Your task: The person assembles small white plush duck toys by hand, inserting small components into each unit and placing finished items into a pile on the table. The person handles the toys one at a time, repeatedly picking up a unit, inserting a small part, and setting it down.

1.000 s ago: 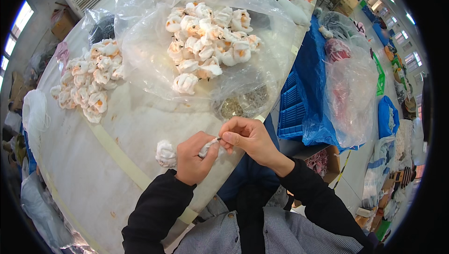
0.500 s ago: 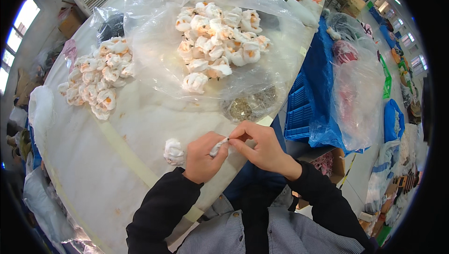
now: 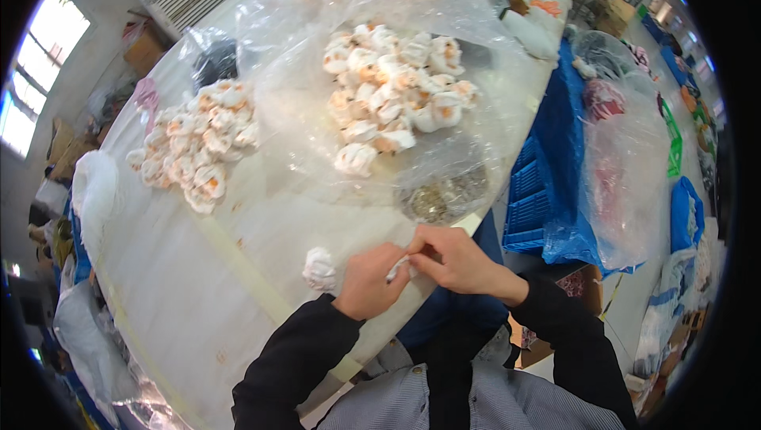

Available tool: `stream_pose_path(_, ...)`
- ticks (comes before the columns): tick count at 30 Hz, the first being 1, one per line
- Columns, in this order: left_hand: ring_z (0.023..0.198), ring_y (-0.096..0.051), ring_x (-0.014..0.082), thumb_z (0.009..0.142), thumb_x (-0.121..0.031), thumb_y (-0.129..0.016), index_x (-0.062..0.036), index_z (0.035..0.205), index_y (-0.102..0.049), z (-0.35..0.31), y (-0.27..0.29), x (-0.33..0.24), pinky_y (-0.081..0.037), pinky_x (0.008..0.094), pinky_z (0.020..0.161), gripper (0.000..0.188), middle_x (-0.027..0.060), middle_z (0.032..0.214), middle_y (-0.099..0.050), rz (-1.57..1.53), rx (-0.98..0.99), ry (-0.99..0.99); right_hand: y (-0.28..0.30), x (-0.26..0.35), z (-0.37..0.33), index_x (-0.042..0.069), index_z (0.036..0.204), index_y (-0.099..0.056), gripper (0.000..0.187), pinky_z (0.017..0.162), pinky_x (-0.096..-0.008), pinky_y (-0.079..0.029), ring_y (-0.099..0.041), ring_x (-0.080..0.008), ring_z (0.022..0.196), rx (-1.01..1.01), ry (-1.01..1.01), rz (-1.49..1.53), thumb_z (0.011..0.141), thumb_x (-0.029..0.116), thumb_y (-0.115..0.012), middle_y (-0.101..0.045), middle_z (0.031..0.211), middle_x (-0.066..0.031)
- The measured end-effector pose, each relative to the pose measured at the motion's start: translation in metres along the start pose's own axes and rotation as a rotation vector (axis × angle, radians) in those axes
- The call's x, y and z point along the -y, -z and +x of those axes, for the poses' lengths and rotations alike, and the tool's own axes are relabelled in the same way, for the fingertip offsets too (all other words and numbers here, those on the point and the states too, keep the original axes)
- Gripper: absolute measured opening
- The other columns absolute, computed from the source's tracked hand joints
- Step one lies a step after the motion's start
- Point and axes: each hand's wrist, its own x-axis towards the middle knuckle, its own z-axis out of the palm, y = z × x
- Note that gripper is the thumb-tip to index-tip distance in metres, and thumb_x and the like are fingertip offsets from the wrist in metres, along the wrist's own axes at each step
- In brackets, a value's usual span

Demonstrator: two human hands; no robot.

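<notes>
My left hand (image 3: 369,281) is closed around a small white twisted piece (image 3: 397,270), soft like cloth, whose end pokes out between thumb and forefinger. Against that end, the thumb and forefinger of my right hand (image 3: 458,262) are pinched together; what lies between them is too small to make out. Just left of my left hand a white artificial flower head (image 3: 319,270) with ruffled petals rests at the table; whether it joins the held piece is hidden. Farther off, one pile of white and orange flower heads (image 3: 194,141) lies at the left and another pile (image 3: 388,85) in the middle.
Clear plastic sheeting (image 3: 297,125) lies under the middle pile on the pale covered table (image 3: 198,271). A clear bag with greenish-gold bits (image 3: 432,204) sits near the table's right edge. Beyond that edge stand a blue crate (image 3: 525,196) and a big plastic-wrapped bundle (image 3: 626,192).
The whole view has shifted, so the table and hands appear lower and farther right. My right fingertips have curled in closer over the end of the white piece, hiding its dark tip.
</notes>
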Motion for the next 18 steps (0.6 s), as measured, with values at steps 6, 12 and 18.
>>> stream_pose_path(6, 0.076, -0.066, 0.0377, 0.085, -0.008, -0.071, -0.0043, 0.094, -0.071, 0.001, -0.001, 0.0, -0.052, 0.0434, 0.064, 0.01, 0.0154, 0.085, -0.068, 0.003, 0.023, -0.003, 0.004, -0.006, -0.004, 0.002, 0.097, -0.063, 0.011, 0.069, -0.0383, -0.05, -0.065, -0.0304, 0.075, 0.031, -0.032, 0.083, 0.095, 0.01, -0.069, -0.065, 0.081, -0.0154)
stream_pose_path(12, 0.075, -0.067, 0.0369, 0.087, -0.009, -0.071, -0.0041, 0.095, -0.071, -0.001, 0.003, -0.002, -0.052, 0.0424, 0.065, 0.01, 0.0148, 0.086, -0.068, 0.013, 0.036, -0.003, 0.003, -0.006, -0.008, 0.004, 0.099, -0.063, 0.011, 0.072, -0.039, -0.051, -0.065, -0.0322, 0.08, 0.026, 0.014, 0.038, 0.095, 0.012, -0.07, -0.066, 0.087, -0.0148)
stream_pose_path(18, 0.069, -0.065, 0.0312, 0.088, -0.01, -0.073, -0.0046, 0.108, -0.072, 0.001, 0.007, -0.013, -0.05, 0.0387, 0.062, 0.02, 0.0125, 0.092, -0.071, -0.064, -0.069, -0.002, 0.012, 0.014, -0.005, 0.004, 0.097, -0.063, 0.012, 0.072, -0.0406, -0.051, -0.065, -0.0341, 0.081, 0.02, 0.055, -0.023, 0.095, 0.013, -0.07, -0.065, 0.087, -0.0155)
